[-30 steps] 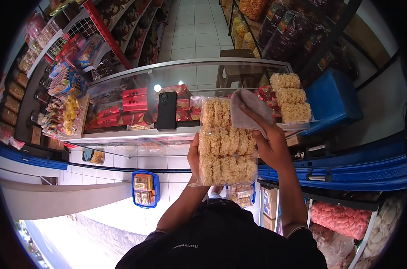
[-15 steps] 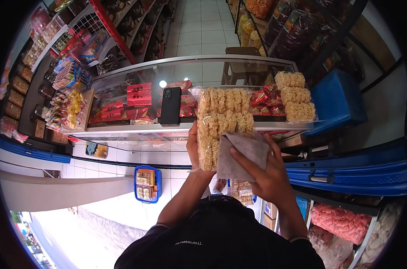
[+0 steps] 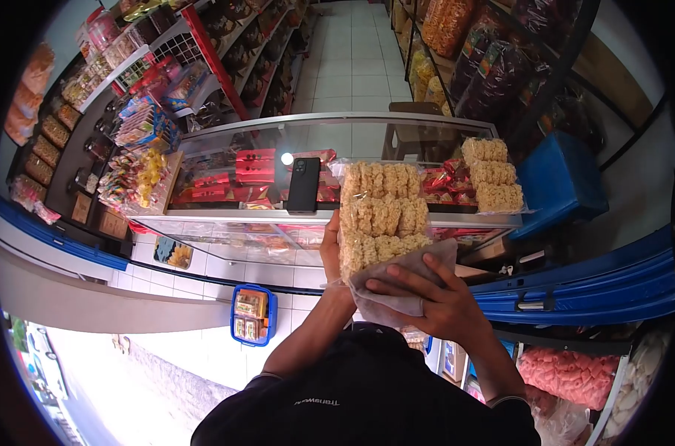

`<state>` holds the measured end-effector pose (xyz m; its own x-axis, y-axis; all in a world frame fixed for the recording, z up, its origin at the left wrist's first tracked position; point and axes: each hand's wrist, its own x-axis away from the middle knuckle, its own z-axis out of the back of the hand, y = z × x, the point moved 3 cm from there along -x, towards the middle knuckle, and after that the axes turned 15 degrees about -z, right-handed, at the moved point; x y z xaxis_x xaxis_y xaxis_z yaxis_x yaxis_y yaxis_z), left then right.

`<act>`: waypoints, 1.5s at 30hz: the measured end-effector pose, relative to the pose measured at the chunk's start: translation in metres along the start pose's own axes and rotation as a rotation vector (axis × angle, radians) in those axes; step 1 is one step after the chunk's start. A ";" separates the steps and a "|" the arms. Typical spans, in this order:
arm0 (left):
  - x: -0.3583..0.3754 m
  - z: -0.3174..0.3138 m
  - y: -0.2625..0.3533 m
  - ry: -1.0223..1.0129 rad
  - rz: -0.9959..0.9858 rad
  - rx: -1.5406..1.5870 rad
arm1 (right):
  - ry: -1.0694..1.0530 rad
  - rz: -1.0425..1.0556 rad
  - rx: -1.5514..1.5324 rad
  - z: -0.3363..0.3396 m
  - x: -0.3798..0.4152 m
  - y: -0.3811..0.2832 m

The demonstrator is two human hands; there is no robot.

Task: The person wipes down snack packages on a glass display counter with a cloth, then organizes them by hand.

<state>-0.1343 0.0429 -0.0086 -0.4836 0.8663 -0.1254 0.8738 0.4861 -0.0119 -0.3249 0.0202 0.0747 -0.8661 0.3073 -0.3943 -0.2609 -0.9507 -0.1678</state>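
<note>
A clear plastic pack of pale, crinkly blocks (image 3: 382,212), like dried noodles or puffed snacks, is held up in front of my body. My left hand (image 3: 331,249) grips its left edge, with most of the fingers hidden behind the pack. Across the pack's lower right part lies a grey cloth (image 3: 389,286). My right hand (image 3: 438,297) holds that cloth against the plastic, fingers stretched over it. A black phone (image 3: 303,186) lies on the glass counter just left of the pack.
The glass display counter (image 3: 241,215) has red packets (image 3: 256,166) inside. On its top, a similar pack (image 3: 493,175) lies right and lollipops (image 3: 133,178) stand left. A blue basket (image 3: 272,316) with packaged food is on the floor, and a blue container (image 3: 557,182) stands right.
My right hand has moved the cloth down to the pack's lower edge, with its fingers more spread. The pack stays in my left hand. The whole view has shifted slightly.
</note>
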 end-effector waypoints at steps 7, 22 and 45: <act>0.004 0.003 0.018 0.120 0.025 -0.028 | 0.001 0.061 0.030 0.010 0.006 0.008; -0.021 -0.005 0.105 0.098 0.068 -0.041 | 0.282 -0.552 -0.614 0.009 -0.113 0.014; -0.021 0.017 0.134 0.005 0.143 0.193 | -0.185 -0.164 -0.482 -0.034 -0.099 -0.076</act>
<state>-0.0065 0.0880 -0.0249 -0.3538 0.9255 -0.1350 0.9268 0.3275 -0.1838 -0.2053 0.0632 0.0956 -0.9022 0.3964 -0.1699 -0.2116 -0.7501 -0.6265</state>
